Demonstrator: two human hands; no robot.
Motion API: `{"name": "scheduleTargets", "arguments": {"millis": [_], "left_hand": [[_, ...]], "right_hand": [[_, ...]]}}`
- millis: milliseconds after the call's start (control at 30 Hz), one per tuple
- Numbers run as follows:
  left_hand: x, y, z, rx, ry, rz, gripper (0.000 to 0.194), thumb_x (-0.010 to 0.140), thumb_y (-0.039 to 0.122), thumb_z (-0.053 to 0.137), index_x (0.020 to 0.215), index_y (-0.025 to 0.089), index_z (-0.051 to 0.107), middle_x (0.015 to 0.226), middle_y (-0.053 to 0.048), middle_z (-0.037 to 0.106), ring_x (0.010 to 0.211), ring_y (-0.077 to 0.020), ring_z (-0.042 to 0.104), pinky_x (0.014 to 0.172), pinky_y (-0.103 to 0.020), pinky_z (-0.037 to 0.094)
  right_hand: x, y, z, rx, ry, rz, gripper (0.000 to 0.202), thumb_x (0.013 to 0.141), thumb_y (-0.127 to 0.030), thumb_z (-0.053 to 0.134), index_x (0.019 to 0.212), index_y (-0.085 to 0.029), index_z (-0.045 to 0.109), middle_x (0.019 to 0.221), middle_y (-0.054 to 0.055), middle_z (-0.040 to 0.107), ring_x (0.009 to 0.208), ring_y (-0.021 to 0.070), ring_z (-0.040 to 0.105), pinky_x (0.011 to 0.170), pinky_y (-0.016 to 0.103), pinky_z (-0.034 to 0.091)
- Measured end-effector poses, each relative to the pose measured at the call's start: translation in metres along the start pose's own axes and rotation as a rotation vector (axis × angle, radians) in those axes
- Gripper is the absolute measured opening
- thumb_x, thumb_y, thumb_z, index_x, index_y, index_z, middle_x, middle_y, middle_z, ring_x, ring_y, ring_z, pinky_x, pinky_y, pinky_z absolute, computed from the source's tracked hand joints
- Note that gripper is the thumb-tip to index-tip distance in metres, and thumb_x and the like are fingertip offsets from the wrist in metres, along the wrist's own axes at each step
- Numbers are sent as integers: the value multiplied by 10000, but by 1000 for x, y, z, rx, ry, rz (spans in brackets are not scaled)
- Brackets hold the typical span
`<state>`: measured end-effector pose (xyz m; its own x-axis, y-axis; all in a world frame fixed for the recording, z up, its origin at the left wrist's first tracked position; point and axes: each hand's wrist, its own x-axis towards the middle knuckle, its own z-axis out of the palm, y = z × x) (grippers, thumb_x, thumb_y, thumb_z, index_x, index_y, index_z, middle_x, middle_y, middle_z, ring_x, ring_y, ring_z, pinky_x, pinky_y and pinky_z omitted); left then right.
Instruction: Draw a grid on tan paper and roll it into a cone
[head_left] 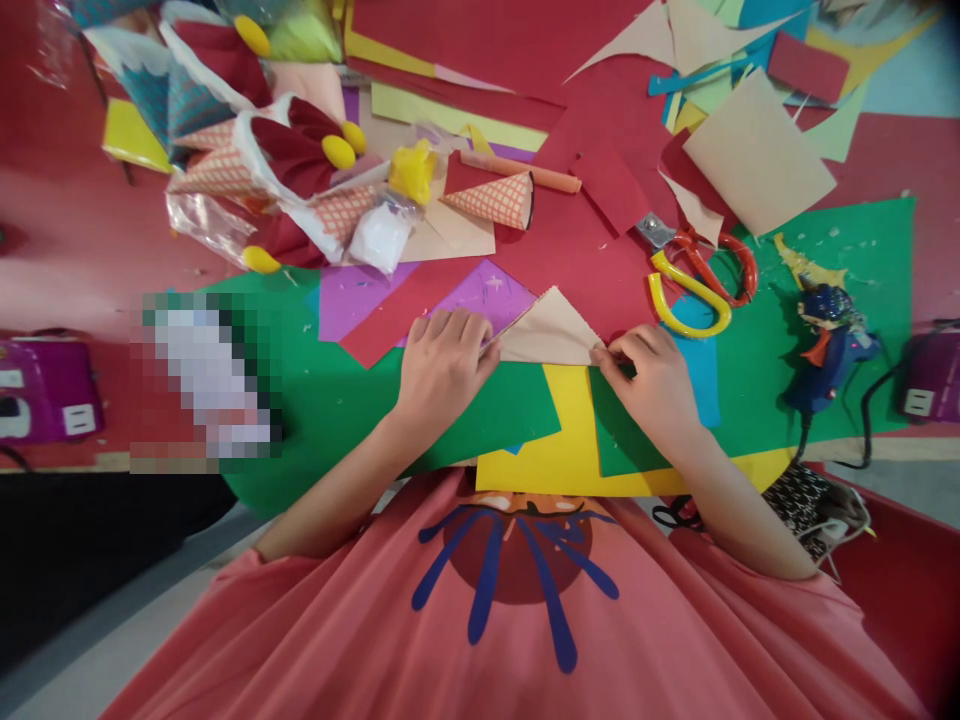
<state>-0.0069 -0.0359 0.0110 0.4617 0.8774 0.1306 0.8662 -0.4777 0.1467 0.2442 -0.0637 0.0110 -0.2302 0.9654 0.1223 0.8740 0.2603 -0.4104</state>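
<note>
A folded beige paper triangle [553,332] with zigzag upper edges lies between my hands, its point facing away from me. My left hand [448,365] grips its left corner, fingers curled with the thumb along the edge. At the opposite corner, my right hand [649,380] pinches the paper between thumb and fingers. Beneath are green sheets [495,410], a yellow sheet [540,475] and purple paper [480,290]. Just beyond my right hand rest scissors [694,270] with one red and one yellow handle loop.
A blue glue gun [825,350] with a cord lies at the right. Patterned paper cones [495,198] and cone pieces with red insides [292,150] lie at the back left. Beige square paper [759,150] and scraps cover the back right. A pixelated object [206,375] is at the left.
</note>
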Motion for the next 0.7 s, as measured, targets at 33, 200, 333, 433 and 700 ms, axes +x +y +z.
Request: {"name": "scheduleTargets", "arguments": {"millis": [33, 200, 333, 433, 700], "left_hand": [[1, 0, 0, -8, 13, 35, 124, 936, 257, 516, 969, 179, 606, 931, -97, 683, 875, -270, 640, 739, -406, 495], [10, 3, 3, -123, -42, 498, 411, 961, 93, 394, 1356, 184, 465, 1432, -100, 517, 1345, -240, 463, 1053, -383, 417], [18, 8, 13, -189, -80, 496, 410, 957, 68, 359, 1341, 115, 495, 1374, -110, 573, 1308, -227, 507, 1084, -373, 410], [21, 11, 17, -235, -98, 434, 382, 972, 126, 381, 1328, 106, 517, 1336, -132, 598, 1267, -230, 546, 1073, -384, 425], [18, 12, 25, -92, -133, 424, 631, 987, 495, 362, 1475, 98, 332, 1546, -175, 336, 1441, -290, 327, 1162, -468, 302]], "right_hand": [[0, 0, 1, -16, 12, -10, 232, 930, -288, 530, 709, -215, 519, 732, 47, 565, 739, 207, 531, 690, 352, 433], [0, 1, 3, -51, 34, -42, 222, 923, -255, 541, 709, -220, 497, 715, 43, 558, 714, 201, 518, 673, 344, 430], [0, 1, 3, -66, 35, -50, 226, 917, -245, 550, 703, -219, 485, 719, 43, 554, 726, 201, 525, 681, 343, 433], [0, 0, 3, -81, 39, -51, 233, 917, -250, 549, 699, -224, 471, 713, 40, 551, 723, 205, 524, 677, 342, 436], [-7, 6, -4, -48, 36, 14, 138, 895, -309, 599, 888, -201, 513, 834, 73, 590, 779, 213, 573, 682, 333, 491]]}}
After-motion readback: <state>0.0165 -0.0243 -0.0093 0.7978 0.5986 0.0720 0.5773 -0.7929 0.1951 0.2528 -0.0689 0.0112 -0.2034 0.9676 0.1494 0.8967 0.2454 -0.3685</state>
